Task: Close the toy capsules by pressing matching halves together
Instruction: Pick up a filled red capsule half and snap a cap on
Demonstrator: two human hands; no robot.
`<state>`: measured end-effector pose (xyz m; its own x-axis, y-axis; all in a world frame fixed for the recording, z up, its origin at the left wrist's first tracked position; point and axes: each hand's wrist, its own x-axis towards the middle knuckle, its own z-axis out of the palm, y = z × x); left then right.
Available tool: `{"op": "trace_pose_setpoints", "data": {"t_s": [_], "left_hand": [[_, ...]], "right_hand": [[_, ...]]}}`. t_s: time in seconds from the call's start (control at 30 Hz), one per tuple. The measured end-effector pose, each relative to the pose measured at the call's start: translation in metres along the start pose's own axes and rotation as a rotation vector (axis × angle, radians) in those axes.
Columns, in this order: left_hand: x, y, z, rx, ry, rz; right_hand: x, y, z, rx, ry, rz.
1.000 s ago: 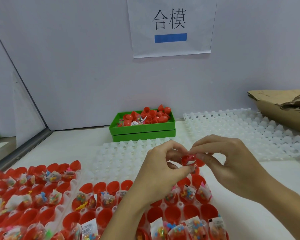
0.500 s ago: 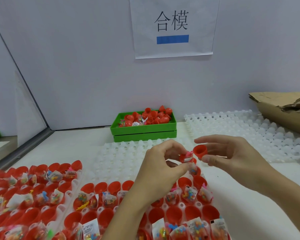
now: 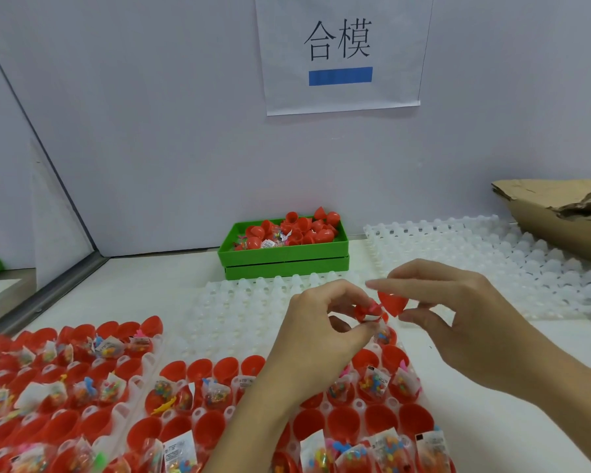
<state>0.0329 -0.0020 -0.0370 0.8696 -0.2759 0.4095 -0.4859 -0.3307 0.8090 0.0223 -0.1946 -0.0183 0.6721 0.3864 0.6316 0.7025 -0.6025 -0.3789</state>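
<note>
My left hand (image 3: pixel 321 322) pinches a red capsule half (image 3: pixel 364 311) with a small toy packet sticking out of it. My right hand (image 3: pixel 458 319) pinches the other red capsule half (image 3: pixel 392 303) between thumb and forefinger, just right of the first half and a little apart from it. Both hands hover above a tray of open red capsule halves (image 3: pixel 372 418), many with toy packets in them. A second such tray (image 3: pixel 58 380) lies at the lower left.
A green bin (image 3: pixel 284 256) holding red capsules stands against the back wall. White empty moulded trays (image 3: pixel 492 254) lie behind and to the right, another white moulded tray (image 3: pixel 239 308) just past the hands. Brown cardboard (image 3: pixel 560 213) sits at the far right. A paper sign (image 3: pixel 340 52) hangs on the wall.
The halves were together between both hands a second ago. My right hand has since drawn one half away to the right and turned it, so its pointed end now faces down.
</note>
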Motion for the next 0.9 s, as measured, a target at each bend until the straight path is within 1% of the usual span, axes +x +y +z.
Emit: {"op": "trace_pose_setpoints", "data": {"t_s": [0.07, 0.2, 0.4, 0.57, 0.73, 0.9], "left_hand": [[0.0002, 0.0010, -0.0008, -0.010, 0.005, 0.009], [0.0001, 0.0035, -0.0028, -0.080, 0.016, 0.017], [0.0003, 0.0049, -0.0054, -0.169, 0.024, 0.001], [0.0007, 0.0042, -0.0068, -0.268, 0.021, -0.030], [0.0008, 0.0038, -0.0082, -0.262, -0.016, -0.027], [0.0015, 0.0051, -0.0066, -0.282, 0.020, -0.029]], "right_hand": [[-0.0005, 0.0001, -0.0004, 0.095, 0.039, 0.037], [-0.0016, -0.0008, 0.0005, 0.436, 0.087, 0.162], [0.0017, -0.0049, 0.0024, 0.690, 0.187, 0.300], [0.0012, -0.0002, 0.0048, 0.760, 0.199, 0.383], [0.0009, 0.0033, 0.0076, 0.779, 0.204, 0.422], [0.0006, 0.0037, 0.0081, 0.756, 0.194, 0.428]]}}
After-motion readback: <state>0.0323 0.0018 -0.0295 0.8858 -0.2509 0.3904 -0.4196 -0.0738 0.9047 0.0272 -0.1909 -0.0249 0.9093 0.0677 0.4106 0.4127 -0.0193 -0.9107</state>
